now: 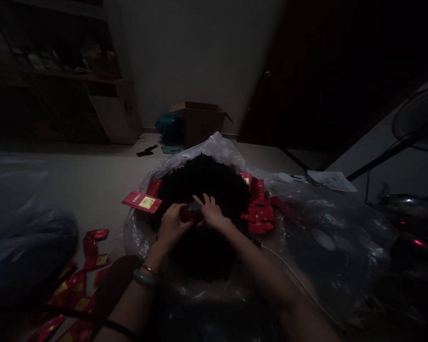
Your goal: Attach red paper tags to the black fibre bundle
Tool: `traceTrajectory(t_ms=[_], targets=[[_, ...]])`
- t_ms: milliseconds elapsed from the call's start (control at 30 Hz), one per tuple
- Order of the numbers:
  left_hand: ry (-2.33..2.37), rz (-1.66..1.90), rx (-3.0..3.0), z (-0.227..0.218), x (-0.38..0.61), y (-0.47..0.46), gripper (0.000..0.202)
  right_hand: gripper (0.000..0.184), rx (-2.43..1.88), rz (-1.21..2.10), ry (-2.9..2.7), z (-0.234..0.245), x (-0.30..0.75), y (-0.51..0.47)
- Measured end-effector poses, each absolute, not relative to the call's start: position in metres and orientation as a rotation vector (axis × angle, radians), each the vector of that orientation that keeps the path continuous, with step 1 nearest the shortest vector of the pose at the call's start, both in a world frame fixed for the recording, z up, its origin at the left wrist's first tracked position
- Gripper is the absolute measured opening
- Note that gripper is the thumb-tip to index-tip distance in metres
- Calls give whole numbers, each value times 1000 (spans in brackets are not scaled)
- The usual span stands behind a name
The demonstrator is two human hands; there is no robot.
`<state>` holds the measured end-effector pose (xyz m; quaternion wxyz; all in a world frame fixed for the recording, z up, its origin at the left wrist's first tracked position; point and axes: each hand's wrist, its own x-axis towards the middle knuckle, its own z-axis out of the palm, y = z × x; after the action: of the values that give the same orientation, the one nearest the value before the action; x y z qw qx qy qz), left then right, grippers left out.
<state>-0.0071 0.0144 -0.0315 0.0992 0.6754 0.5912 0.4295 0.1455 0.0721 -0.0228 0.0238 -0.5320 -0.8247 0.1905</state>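
Note:
My left hand (171,224) and my right hand (211,212) meet over a heap of black material (203,183) that lies on clear plastic sheeting (217,145). Both hands are closed together on a small dark red packet (191,211) between them. The left wrist wears a pale green bangle and a thin gold bracelet. A red packet with a gold label (141,201) lies just left of the left hand. More red packets (259,209) are piled right of the right hand.
Several red packets (80,280) are scattered on the floor at lower left beside a bluish plastic bag (21,237). A cardboard box (199,121) and shelves (57,71) stand at the back. A fan (419,118) and a paper sheet (333,180) are on the right.

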Motion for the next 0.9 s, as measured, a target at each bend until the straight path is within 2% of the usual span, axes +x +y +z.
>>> traceTrajectory(t_ms=[200,333,533,733,900], targets=[[1850,1281,1983,-30,-11,17,33,92,-1670,442,-2650,-25,137,62],[1882,1288,1981,-30,-11,18,33,76,-1638,455,-2640,-28,139,63],[1877,1280,2008,-31,-11,18,33,65,-1635,428,-2614,-33,140,65],[1883,1287,2031,-31,-10,18,34,42,-1545,649,-2325,-25,156,82],[1889,1245,2043,-31,-8,16,33,29,-1231,860,-2103,19,175,91]])
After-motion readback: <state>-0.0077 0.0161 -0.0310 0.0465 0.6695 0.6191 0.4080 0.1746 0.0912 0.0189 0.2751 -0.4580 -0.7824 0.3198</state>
